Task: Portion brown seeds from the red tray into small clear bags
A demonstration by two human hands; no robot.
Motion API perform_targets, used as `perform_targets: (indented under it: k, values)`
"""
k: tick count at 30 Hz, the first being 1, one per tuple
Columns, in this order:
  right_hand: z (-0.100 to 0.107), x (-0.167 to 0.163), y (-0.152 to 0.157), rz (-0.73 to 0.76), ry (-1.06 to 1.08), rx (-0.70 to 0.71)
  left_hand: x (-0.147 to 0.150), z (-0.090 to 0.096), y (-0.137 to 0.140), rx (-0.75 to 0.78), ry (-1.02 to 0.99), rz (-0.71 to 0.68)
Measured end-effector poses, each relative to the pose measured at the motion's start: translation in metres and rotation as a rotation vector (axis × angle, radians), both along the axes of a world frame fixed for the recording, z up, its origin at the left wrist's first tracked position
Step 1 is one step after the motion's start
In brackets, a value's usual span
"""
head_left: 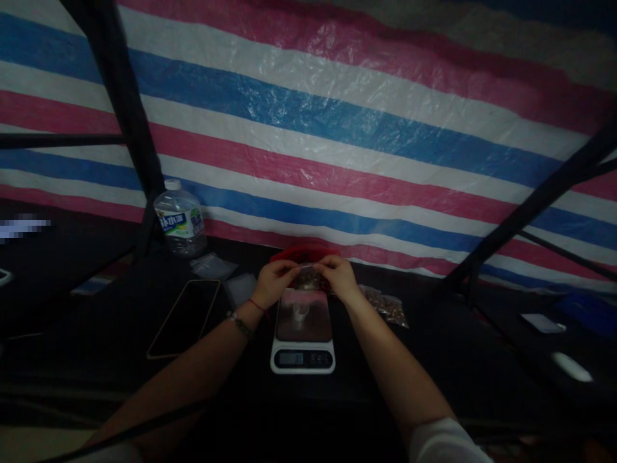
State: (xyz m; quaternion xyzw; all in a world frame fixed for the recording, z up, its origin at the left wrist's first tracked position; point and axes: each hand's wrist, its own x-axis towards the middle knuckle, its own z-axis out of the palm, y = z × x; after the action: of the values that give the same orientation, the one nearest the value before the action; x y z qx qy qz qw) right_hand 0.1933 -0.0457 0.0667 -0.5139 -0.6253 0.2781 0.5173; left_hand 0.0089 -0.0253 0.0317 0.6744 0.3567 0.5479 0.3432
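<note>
Between my two hands is a small clear plastic bag [309,278] with dark brown bits in it, held above the far end of a digital scale. My left hand [278,280] pinches the bag's left top corner, and my right hand [339,276] pinches the right one. The white scale [303,364] has a reflective plate and a display too dim to read. Behind the bag lies a red bag or container [303,249], partly hidden by my hands. To the right of my right hand lie filled clear bags [388,307] with similar brown bits.
Flat clear bags [241,288] and a phone [186,318] lie left of the scale. A clear plastic bottle [179,222] stands at the back left. Dark frame poles [128,103] slope on both sides before a striped sheet [313,128]. A white object [571,366] lies far right.
</note>
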Motion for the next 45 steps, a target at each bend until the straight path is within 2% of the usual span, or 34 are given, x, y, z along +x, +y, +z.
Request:
perform_targets:
  k: [2, 5, 7, 9, 11, 13, 16, 19, 22, 25, 29, 32, 34, 37, 40, 45]
  values:
    - [-0.002, 0.021, -0.016, -0.07, 0.163, 0.039, 0.003, 0.01, -0.006, 0.033, -0.024, -0.076]
    - [-0.002, 0.069, -0.047, -0.273, 0.373, 0.125, -0.01, 0.028, -0.007, 0.045, 0.029, -0.021]
    - [-0.002, 0.107, -0.069, -0.353, 0.364, 0.121, -0.03, 0.037, -0.003, 0.016, 0.199, -0.004]
    - [-0.006, 0.142, -0.089, -0.431, 0.296, 0.091, -0.053, 0.04, 0.002, 0.005, 0.468, -0.008]
    - [-0.016, 0.17, -0.104, -0.489, 0.233, 0.003, -0.075, 0.036, 0.006, 0.041, 0.65, 0.075]
    - [-0.031, 0.188, -0.112, -0.522, 0.149, -0.1, -0.091, 0.025, 0.007, 0.018, 0.801, 0.071]
    - [-0.057, 0.199, -0.115, -0.592, -0.194, -0.148, -0.104, 0.005, 0.003, -0.103, 1.041, 0.025]
    - [-0.072, 0.195, -0.115, -0.662, -0.483, -0.055, -0.105, -0.007, -0.005, -0.143, 1.194, 0.03]
    - [-0.067, 0.18, -0.115, -0.63, -0.556, 0.068, -0.102, -0.008, -0.014, -0.111, 1.26, 0.018]
    - [-0.047, 0.158, -0.112, -0.568, -0.498, 0.232, -0.102, -0.007, -0.018, -0.094, 1.287, 0.062]
    - [-0.022, 0.12, -0.1, -0.458, -0.432, 0.396, -0.105, -0.001, -0.02, -0.1, 1.185, 0.236]
    - [-0.014, 0.086, -0.083, -0.289, -0.491, 0.437, -0.1, 0.009, -0.019, -0.058, 0.907, 0.354]
    - [-0.012, 0.063, -0.069, -0.105, -0.538, 0.441, -0.088, 0.014, -0.015, -0.022, 0.654, 0.337]
    - [-0.006, 0.031, -0.04, 0.201, -0.566, 0.444, -0.06, 0.014, -0.001, 0.01, 0.249, 0.215]
    - [0.002, 0.006, -0.01, 0.258, -0.513, 0.454, -0.029, 0.008, 0.017, -0.013, -0.028, 0.132]
    - [0.001, -0.018, 0.029, 0.208, -0.552, 0.411, -0.005, -0.006, 0.035, -0.079, -0.181, 0.076]
